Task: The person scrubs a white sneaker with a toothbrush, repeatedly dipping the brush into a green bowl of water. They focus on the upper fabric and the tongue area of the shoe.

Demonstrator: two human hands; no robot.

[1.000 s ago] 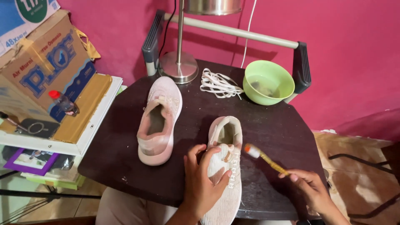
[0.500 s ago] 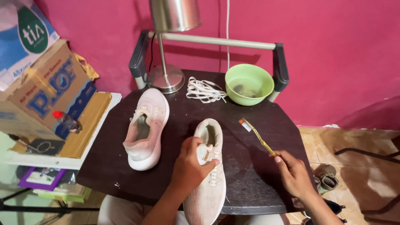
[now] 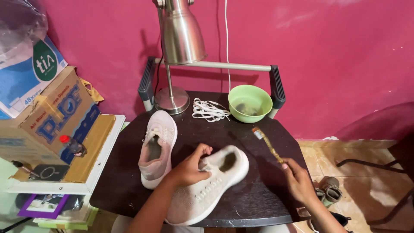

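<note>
Dark table (image 3: 258,203) — pale shoes on it; magenta wall (image 3: 336,51) behind.

Left fingers (image 3: 202,152) sit on the near shoe (image 3: 207,185), at its opening. Second shoe (image 3: 157,146) just left of them, on the table (image 3: 258,203). Right fingers (image 3: 290,166) grip the toothbrush (image 3: 267,144), which angles up and away from them. Bowl (image 3: 250,102) behind the brush head, laces (image 3: 209,109) left of bowl, lamp (image 3: 174,64) left of laces. Box (image 3: 51,116) far left.

You get bright, even light; the lamp (image 3: 183,32) casts a soft shadow on the wall (image 3: 336,56), and your shoe (image 3: 207,185) blurs slightly.
</note>
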